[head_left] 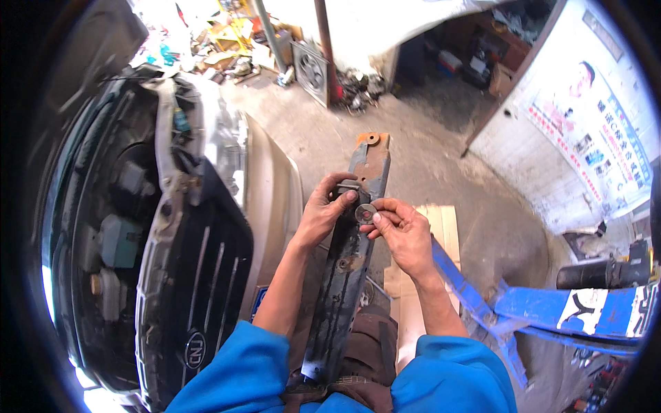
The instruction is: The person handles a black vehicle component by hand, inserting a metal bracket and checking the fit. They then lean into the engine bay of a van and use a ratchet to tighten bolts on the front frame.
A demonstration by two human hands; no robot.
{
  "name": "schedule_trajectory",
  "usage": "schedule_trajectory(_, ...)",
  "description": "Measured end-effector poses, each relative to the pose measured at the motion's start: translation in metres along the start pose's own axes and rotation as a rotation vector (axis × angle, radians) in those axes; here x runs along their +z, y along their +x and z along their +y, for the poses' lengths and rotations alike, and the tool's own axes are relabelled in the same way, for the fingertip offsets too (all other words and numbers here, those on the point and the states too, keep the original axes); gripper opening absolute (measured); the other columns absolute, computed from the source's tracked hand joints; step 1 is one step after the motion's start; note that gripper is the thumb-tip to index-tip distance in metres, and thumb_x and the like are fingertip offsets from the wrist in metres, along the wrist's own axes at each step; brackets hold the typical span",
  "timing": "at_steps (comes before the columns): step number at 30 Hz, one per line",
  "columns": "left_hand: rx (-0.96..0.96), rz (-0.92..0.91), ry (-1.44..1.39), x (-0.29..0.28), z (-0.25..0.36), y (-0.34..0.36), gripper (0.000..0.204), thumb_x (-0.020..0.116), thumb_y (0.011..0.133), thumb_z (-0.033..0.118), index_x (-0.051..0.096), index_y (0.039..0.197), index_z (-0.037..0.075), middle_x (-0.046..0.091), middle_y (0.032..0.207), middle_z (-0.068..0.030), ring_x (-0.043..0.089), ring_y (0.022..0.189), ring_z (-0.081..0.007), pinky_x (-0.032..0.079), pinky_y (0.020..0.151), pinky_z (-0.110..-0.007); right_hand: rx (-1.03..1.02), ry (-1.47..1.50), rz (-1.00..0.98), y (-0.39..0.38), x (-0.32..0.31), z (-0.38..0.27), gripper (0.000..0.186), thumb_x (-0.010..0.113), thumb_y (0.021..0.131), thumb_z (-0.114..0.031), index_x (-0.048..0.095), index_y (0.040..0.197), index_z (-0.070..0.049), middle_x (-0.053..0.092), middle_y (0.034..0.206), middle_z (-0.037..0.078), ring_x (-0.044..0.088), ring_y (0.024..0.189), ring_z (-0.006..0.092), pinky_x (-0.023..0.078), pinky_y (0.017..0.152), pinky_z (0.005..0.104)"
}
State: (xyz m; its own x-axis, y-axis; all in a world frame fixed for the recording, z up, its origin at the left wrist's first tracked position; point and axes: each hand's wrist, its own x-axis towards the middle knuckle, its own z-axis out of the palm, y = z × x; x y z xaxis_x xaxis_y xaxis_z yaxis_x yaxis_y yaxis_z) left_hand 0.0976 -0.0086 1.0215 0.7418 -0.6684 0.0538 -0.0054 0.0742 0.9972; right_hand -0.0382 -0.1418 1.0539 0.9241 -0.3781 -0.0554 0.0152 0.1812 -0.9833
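Blue sleeves (pixel 451 372) stand at the lower edge, and between them a long dark metal beam (pixel 348 248), rusty at its far end, points away from the person. Above the beam, the right hand (pixel 401 237) pinches a round metal disc (pixel 365 214). Fingers of the left hand (pixel 321 215) are curled at the beam; what they grip, I cannot tell. Rightward is cardboard (pixel 442 224); leftward, a car (pixel 213 275) with uncovered engine bay.

Grey disc (pixel 365 214), long rust-ended bar (pixel 340 275)
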Motion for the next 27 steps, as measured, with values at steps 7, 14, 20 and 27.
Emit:
schedule_trajectory(7,0.197,0.011,-0.021,-0.08,0.073,-0.06,0.039,0.05,0.103,0.036,0.054,0.126,0.005,0.06,0.109,-0.0034,0.056,0.101,-0.011,0.047,0.09,-0.027,-0.702,-0.668,-0.05,-0.018,0.112,-0.043,0.016,0.068,0.085,-0.005,0.065,0.101,-0.003,0.066,0.092,0.014,0.067,0.08,0.0309,0.053,0.067,0.0376)
schedule_trajectory(14,0.373,0.273,0.037,-0.185,0.119,-0.148,0.037,0.045,0.105,0.036,0.057,0.122,0.006,0.062,0.108,-0.0024,0.055,0.103,-0.0098,0.044,0.094,-0.026,-1.195,-0.9,-0.247,-0.027,0.246,-0.047,0.018,0.071,0.079,-0.002,0.064,0.095,-0.003,0.062,0.091,0.012,0.064,0.079,0.0312,0.052,0.067,0.0397)
schedule_trajectory(20,0.46,0.398,0.127,-0.242,0.163,-0.216,0.035,0.051,0.102,0.034,0.059,0.122,0.006,0.063,0.114,-0.004,0.056,0.108,-0.0127,0.044,0.098,-0.029,-1.556,-0.879,-0.244,-0.044,0.339,-0.062,0.026,0.073,0.072,0.003,0.061,0.094,-0.005,0.06,0.088,0.009,0.061,0.076,0.0278,0.051,0.066,0.0376)
schedule_trajectory(27,0.505,0.449,0.113,-0.285,0.193,-0.286,0.046,0.063,0.095,0.034,0.054,0.131,0.006,0.058,0.128,-0.0058,0.054,0.118,-0.0154,0.043,0.102,-0.033,-1.59,-0.793,-0.361,-0.062,0.41,-0.074,0.024,0.073,0.075,-0.004,0.061,0.096,-0.006,0.058,0.09,0.007,0.061,0.077,0.0249,0.05,0.065,0.0363)
